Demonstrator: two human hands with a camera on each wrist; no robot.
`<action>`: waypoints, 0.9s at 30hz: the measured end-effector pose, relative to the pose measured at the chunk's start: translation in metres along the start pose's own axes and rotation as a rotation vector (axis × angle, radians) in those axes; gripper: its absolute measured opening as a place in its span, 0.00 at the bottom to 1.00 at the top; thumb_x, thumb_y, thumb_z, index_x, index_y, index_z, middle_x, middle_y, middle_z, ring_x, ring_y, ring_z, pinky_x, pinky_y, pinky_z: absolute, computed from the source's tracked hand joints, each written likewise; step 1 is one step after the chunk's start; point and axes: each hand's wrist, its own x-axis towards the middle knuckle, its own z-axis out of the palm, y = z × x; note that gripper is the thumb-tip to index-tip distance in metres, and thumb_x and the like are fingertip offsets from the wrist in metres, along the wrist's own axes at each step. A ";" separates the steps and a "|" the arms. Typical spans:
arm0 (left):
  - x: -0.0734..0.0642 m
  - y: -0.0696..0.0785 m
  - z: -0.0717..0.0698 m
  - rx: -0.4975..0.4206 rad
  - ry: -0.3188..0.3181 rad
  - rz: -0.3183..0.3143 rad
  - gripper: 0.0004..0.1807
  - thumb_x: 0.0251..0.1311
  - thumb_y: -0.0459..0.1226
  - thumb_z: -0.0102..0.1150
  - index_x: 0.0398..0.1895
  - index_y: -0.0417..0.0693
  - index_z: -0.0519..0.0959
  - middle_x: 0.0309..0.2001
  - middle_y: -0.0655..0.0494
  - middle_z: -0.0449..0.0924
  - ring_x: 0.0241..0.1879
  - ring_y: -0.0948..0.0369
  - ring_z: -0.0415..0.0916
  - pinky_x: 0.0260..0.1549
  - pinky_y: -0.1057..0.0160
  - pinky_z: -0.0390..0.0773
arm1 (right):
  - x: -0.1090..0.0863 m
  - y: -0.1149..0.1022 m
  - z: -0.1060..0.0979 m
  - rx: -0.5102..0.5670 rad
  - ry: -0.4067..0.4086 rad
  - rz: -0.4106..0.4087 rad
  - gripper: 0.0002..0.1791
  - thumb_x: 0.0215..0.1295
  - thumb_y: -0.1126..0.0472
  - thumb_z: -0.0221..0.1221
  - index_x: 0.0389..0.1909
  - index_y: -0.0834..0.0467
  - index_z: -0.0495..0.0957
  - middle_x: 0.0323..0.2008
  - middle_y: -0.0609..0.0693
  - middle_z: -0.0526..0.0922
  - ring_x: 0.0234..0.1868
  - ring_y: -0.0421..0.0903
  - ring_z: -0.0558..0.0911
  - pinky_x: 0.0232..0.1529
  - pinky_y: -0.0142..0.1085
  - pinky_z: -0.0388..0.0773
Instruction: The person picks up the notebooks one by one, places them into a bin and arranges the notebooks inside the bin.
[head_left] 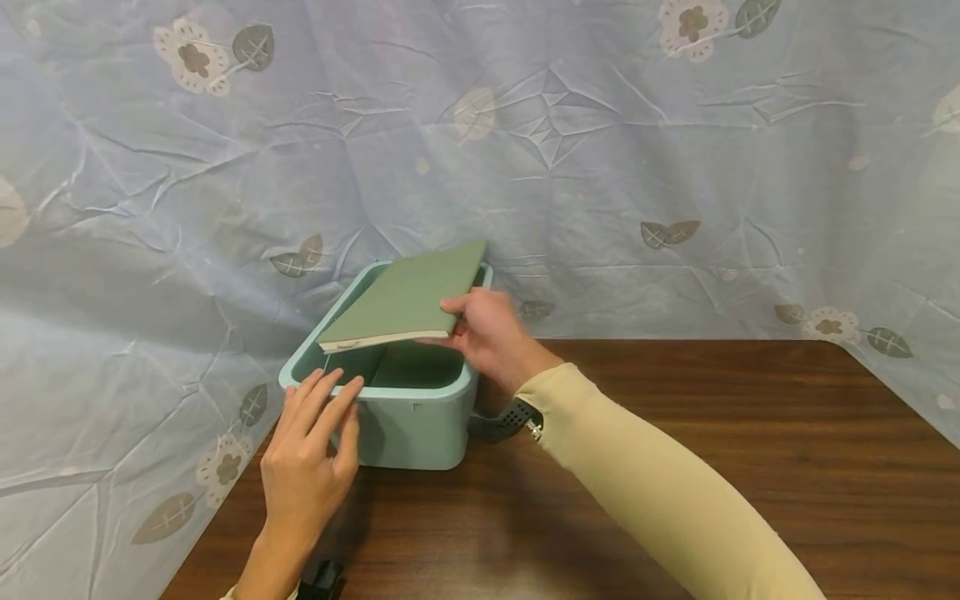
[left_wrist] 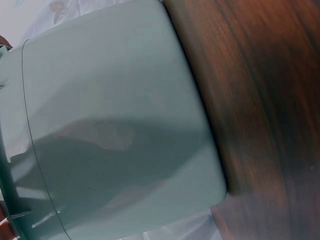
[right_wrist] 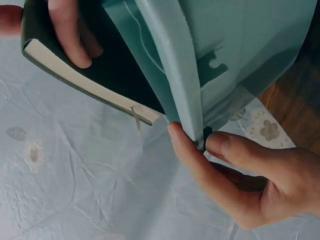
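Note:
A green notebook [head_left: 408, 292] with cream page edges and a ribbon marker is held tilted over a pale teal bin [head_left: 412, 429]. My right hand [head_left: 491, 333] pinches the notebook at its near right side, thumb on top and fingers beneath. At the bin's near rim is my left hand [head_left: 311, 442]; in the right wrist view its thumb [right_wrist: 220, 144] lies outside the wall and its fingers reach over to the inside, gripping the rim. The notebook's far part overlaps the bin's far rim in the head view. The left wrist view shows the bin's smooth outer wall [left_wrist: 115, 100].
The bin stands on a dark wooden table [head_left: 675, 417], near its left back edge. A pale floral cloth [head_left: 525, 167] hangs close behind and to the left of it. A dark strap [head_left: 498, 423] is on my right wrist.

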 end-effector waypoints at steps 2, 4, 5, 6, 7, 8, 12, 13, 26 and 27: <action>0.000 0.000 0.000 -0.001 0.003 -0.001 0.15 0.63 0.35 0.58 0.51 0.48 0.86 0.53 0.46 0.84 0.59 0.46 0.78 0.63 0.37 0.70 | 0.000 0.001 0.000 -0.009 0.004 0.009 0.28 0.69 0.75 0.49 0.70 0.64 0.62 0.63 0.62 0.74 0.62 0.59 0.77 0.55 0.62 0.78; 0.000 0.000 -0.001 -0.003 0.004 -0.003 0.15 0.63 0.35 0.58 0.51 0.48 0.86 0.52 0.46 0.85 0.59 0.46 0.78 0.64 0.38 0.70 | 0.000 0.002 0.000 -0.020 0.012 0.016 0.27 0.69 0.75 0.49 0.69 0.64 0.63 0.62 0.62 0.75 0.61 0.59 0.78 0.55 0.61 0.79; 0.000 0.000 -0.001 -0.004 0.004 -0.003 0.15 0.62 0.35 0.58 0.51 0.48 0.86 0.52 0.46 0.85 0.59 0.46 0.78 0.65 0.38 0.69 | 0.000 0.003 0.000 -0.026 0.016 0.017 0.27 0.69 0.75 0.49 0.68 0.65 0.63 0.62 0.63 0.75 0.61 0.59 0.78 0.54 0.61 0.79; 0.000 0.000 -0.001 -0.004 0.004 -0.004 0.15 0.62 0.35 0.58 0.51 0.48 0.86 0.52 0.46 0.85 0.59 0.46 0.78 0.65 0.38 0.69 | 0.000 0.003 0.000 -0.029 0.019 0.021 0.27 0.69 0.75 0.49 0.68 0.65 0.63 0.62 0.63 0.75 0.61 0.59 0.78 0.54 0.61 0.79; 0.000 0.000 -0.001 -0.005 0.004 -0.005 0.15 0.62 0.35 0.59 0.51 0.48 0.86 0.52 0.46 0.85 0.59 0.46 0.78 0.65 0.39 0.69 | 0.000 0.004 0.001 -0.033 0.023 0.021 0.26 0.68 0.75 0.49 0.68 0.66 0.63 0.62 0.63 0.74 0.61 0.59 0.78 0.54 0.61 0.79; 0.000 0.000 -0.001 -0.004 0.003 -0.005 0.15 0.62 0.35 0.59 0.51 0.49 0.86 0.52 0.46 0.85 0.59 0.46 0.78 0.65 0.39 0.69 | -0.001 0.004 0.001 -0.037 0.027 0.022 0.26 0.68 0.75 0.49 0.67 0.66 0.63 0.62 0.63 0.74 0.61 0.59 0.78 0.54 0.61 0.79; 0.001 -0.001 -0.003 -0.005 0.008 -0.003 0.15 0.62 0.35 0.59 0.50 0.48 0.86 0.52 0.46 0.85 0.57 0.45 0.79 0.65 0.39 0.70 | -0.001 0.005 0.005 -0.051 0.048 0.033 0.27 0.66 0.77 0.49 0.67 0.68 0.62 0.62 0.65 0.73 0.60 0.61 0.78 0.52 0.61 0.80; 0.000 -0.001 -0.002 -0.006 0.010 -0.003 0.15 0.62 0.35 0.59 0.50 0.48 0.86 0.52 0.46 0.85 0.57 0.45 0.79 0.65 0.39 0.70 | -0.001 0.005 0.005 -0.061 0.053 0.037 0.27 0.66 0.78 0.48 0.66 0.68 0.61 0.62 0.65 0.73 0.60 0.61 0.78 0.52 0.61 0.80; -0.004 -0.002 0.002 -0.012 0.021 0.012 0.15 0.62 0.35 0.58 0.50 0.48 0.86 0.52 0.46 0.85 0.57 0.44 0.79 0.64 0.38 0.70 | 0.006 0.006 0.008 -0.173 0.035 0.111 0.37 0.61 0.82 0.39 0.73 0.66 0.47 0.68 0.70 0.63 0.65 0.70 0.70 0.55 0.67 0.74; -0.005 -0.001 0.003 -0.013 0.020 0.014 0.15 0.62 0.35 0.58 0.50 0.47 0.86 0.52 0.46 0.85 0.57 0.44 0.79 0.64 0.37 0.70 | 0.006 0.006 0.009 -0.184 0.038 0.115 0.39 0.61 0.83 0.39 0.74 0.64 0.44 0.69 0.71 0.62 0.65 0.71 0.70 0.55 0.67 0.74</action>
